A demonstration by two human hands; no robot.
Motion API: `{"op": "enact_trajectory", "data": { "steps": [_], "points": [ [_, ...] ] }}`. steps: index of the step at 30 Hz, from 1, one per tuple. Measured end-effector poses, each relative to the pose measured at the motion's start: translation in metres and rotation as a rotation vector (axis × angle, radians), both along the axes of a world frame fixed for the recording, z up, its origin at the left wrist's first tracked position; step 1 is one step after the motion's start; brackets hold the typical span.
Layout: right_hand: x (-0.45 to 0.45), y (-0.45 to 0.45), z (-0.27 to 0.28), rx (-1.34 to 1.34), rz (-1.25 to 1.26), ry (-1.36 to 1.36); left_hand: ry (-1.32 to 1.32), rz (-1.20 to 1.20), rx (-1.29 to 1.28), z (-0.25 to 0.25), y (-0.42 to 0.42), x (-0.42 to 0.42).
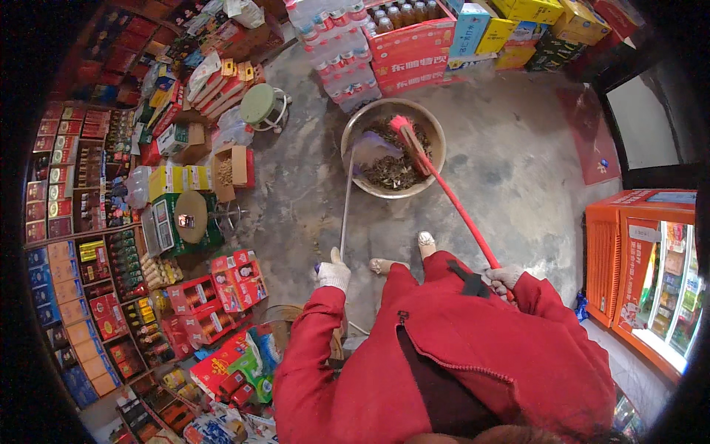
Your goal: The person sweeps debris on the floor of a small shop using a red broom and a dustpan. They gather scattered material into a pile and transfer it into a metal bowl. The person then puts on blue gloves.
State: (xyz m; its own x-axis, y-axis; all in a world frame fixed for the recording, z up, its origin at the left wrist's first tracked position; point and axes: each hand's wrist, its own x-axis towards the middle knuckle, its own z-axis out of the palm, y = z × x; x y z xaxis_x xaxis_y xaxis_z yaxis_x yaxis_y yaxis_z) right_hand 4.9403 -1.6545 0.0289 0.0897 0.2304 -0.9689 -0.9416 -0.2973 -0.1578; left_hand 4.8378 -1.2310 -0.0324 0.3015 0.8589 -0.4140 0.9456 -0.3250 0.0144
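My left hand (pixel 335 274), in a whitish knit glove, grips the thin metal handle (pixel 347 205) of a dustpan. Its purplish pan (pixel 377 149) lies inside a wide round basin (pixel 438 119) on the floor. With my right hand (pixel 503 277), gloved too, I hold the red stick of a broom (pixel 463 210). The broom's pink-red head rests in the right part of the basin, over a heap of dark, leaf-like debris (pixel 388 172). The pan and the broom head are apart, with debris between and below them.
Bottle packs (pixel 335 50) and a red drink carton (pixel 410 55) stand just beyond the basin. A green-topped stool (pixel 258 104) and stacked goods line the left. To the right are an orange display fridge (pixel 604 255) and a dark-framed door (pixel 643 122). Red gift boxes (pixel 238 280) stand near my left arm.
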Motion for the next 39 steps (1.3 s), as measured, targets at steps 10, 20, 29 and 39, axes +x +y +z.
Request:
{"op": "enact_trajectory", "data": {
  "steps": [10,20,29,39],
  "points": [
    [-0.005,-0.021,-0.027,0.008,-0.079,-0.083,-0.013,-0.145,0.077,0.098,-0.017,0.005],
    [0.003,0.005,0.001,-0.035,-0.005,-0.189,0.230,-0.724,0.011,0.089,-0.013,-0.025],
    [0.017,0.060,0.028,-0.066,0.247,-0.338,-0.040,-0.282,-0.197,0.163,-0.037,-0.113],
    [0.078,0.243,-0.013,-0.001,0.662,-0.611,-0.301,0.364,-0.354,0.137,-0.037,-0.202]
  ]
}}
